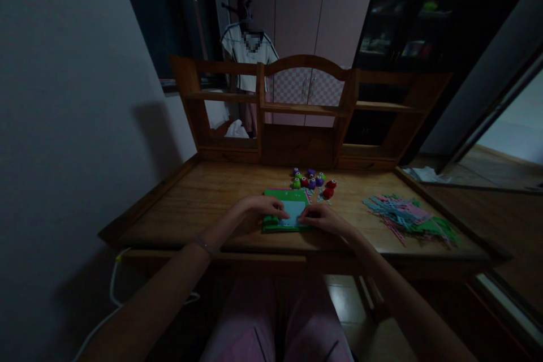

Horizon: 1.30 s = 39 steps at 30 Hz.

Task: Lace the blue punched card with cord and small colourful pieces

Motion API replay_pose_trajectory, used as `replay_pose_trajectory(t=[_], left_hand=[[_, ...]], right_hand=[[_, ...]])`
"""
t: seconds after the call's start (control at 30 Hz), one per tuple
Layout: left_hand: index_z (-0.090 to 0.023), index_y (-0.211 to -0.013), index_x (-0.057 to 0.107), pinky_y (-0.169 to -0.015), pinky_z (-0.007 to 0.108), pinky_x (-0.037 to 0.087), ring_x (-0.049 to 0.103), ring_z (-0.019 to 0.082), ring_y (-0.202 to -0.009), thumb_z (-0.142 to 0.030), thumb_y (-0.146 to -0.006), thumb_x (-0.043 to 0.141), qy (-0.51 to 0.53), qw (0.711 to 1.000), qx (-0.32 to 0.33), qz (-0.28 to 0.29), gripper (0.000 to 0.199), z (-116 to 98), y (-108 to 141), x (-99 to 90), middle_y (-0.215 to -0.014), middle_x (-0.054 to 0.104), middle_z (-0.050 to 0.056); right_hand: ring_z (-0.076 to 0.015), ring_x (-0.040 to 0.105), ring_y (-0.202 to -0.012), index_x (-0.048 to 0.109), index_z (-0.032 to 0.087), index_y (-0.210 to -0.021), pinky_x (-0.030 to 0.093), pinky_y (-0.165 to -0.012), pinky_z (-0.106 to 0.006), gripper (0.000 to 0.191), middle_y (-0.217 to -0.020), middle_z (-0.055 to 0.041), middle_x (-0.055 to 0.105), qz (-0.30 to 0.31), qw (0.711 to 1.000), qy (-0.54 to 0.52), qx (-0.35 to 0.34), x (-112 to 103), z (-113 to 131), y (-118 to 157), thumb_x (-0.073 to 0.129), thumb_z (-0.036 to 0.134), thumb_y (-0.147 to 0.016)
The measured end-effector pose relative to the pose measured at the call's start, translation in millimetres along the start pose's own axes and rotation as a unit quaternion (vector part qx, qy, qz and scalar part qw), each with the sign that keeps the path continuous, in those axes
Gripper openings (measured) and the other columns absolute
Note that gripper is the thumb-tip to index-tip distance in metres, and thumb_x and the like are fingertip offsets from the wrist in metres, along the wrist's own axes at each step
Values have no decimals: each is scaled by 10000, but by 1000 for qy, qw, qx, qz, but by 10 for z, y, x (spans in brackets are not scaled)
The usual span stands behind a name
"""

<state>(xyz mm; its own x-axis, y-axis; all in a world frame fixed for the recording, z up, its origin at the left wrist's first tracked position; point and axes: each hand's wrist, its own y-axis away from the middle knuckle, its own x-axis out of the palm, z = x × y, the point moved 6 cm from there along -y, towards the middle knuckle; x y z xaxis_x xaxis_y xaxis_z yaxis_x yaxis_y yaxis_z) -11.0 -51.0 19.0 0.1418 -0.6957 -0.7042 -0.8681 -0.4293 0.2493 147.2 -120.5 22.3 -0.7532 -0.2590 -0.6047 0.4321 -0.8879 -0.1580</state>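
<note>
A green flat board point(286, 194), with a light blue panel point(292, 208) on it, lies near the desk's front edge. My left hand point(263, 207) rests over its left part, fingers bent and closed, thumb and fingertips on the panel. At the panel's right edge, my right hand point(323, 218) has its fingertips pressed together in a pinch. Whatever lies between the fingertips of either hand is too small and dark to make out. Just behind the board stand several small owl-like figures in purple, green and red, among them a red figure point(328, 193).
Thin pink, blue and green pieces point(407, 218) lie in a loose pile at the desk's right. A wooden shelf unit point(303, 107) rises along the back of the wooden desk point(203, 198). Small pale bits are scattered by the figures. A white cord point(113, 283) hangs at the left.
</note>
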Motion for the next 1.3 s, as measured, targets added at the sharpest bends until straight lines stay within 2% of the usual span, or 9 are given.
replay_pose_trajectory(t=[0.17, 0.23, 0.37, 0.53, 0.7, 0.9, 1.13, 1.23, 1.3], left_hand=[[-188, -722, 599, -545, 237, 319, 465, 138, -651, -527, -614, 718, -68, 995, -44, -49, 375, 14, -26, 19, -683, 526, -11], [-187, -715, 585, -548, 237, 314, 461, 139, -653, -537, -608, 718, -73, 995, -49, -55, 390, 30, -30, 35, -676, 516, -14], [-177, -741, 581, -570, 241, 315, 458, 139, -666, -533, -627, 707, -77, 995, -43, -49, 394, 65, -46, 55, -676, 512, -13], [-165, -746, 578, -597, 246, 315, 449, 131, -658, -428, -682, 696, -92, 994, -35, -43, 296, 15, -49, 50, -683, 519, -10], [-174, -729, 571, -585, 239, 309, 458, 142, -682, -479, -666, 698, -112, 991, -52, -44, 337, -25, -23, 35, -677, 512, -8], [-183, -743, 570, -604, 228, 326, 462, 148, -735, -535, -621, 712, -105, 992, -64, -40, 399, 5, -18, 51, -733, 525, -8], [-188, -770, 589, -617, 224, 337, 465, 149, -757, -548, -629, 709, -101, 992, -43, -69, 405, 20, 29, 45, -758, 522, -12], [-190, -815, 604, -676, 236, 364, 479, 157, -810, -569, -680, 668, -113, 985, -3, -130, 408, -23, 164, 73, -820, 545, 2], [-196, -844, 609, -761, 262, 382, 490, 169, -874, -560, -733, 628, -123, 970, 25, -209, 381, -99, 310, 93, -880, 564, 12]], right_hand=[[-141, 555, -670, 672, 164, -829, 427, -605, -244, 296, -742, -18, 637, 0, 1000, 15, 0, -21, 39, 14, 578, 444, -828], [-151, 564, -701, 662, 169, -874, 449, -632, -263, 277, -784, -29, 637, -40, 998, 51, -15, -57, 149, 57, 535, 414, -863], [-232, 528, -1046, 633, 208, -1069, 425, -905, -417, 245, -1106, -91, 593, -152, 959, 216, -104, -48, 604, 252, 483, 291, -894], [-275, 361, -1273, 531, 240, -1262, 271, -1078, -514, 409, -1408, -80, 401, -86, 916, 356, -162, 323, 937, 403, 515, 205, -855], [-265, 353, -1296, 478, 196, -1316, 283, -1091, -510, 430, -1448, -83, 361, -89, 900, 397, -157, 445, 774, 445, 452, 182, -887], [-257, 408, -1261, 466, 182, -1333, 357, -1056, -486, 430, -1402, -87, 432, -102, 898, 403, -142, 282, 522, 607, 429, 173, -904], [-241, 460, -1226, 485, 257, -1317, 411, -1010, -470, 397, -1350, -61, 495, -129, 918, 361, -103, 173, 418, 777, 418, 216, -928], [-224, 438, -1254, 409, 265, -1371, 389, -1039, -453, 434, -1385, -58, 455, -184, 929, 312, -74, 77, 389, 894, 395, 220, -940], [-213, 436, -1259, 384, 266, -1386, 393, -1042, -428, 444, -1388, -59, 450, -229, 932, 278, -51, -24, 369, 984, 386, 220, -945]])
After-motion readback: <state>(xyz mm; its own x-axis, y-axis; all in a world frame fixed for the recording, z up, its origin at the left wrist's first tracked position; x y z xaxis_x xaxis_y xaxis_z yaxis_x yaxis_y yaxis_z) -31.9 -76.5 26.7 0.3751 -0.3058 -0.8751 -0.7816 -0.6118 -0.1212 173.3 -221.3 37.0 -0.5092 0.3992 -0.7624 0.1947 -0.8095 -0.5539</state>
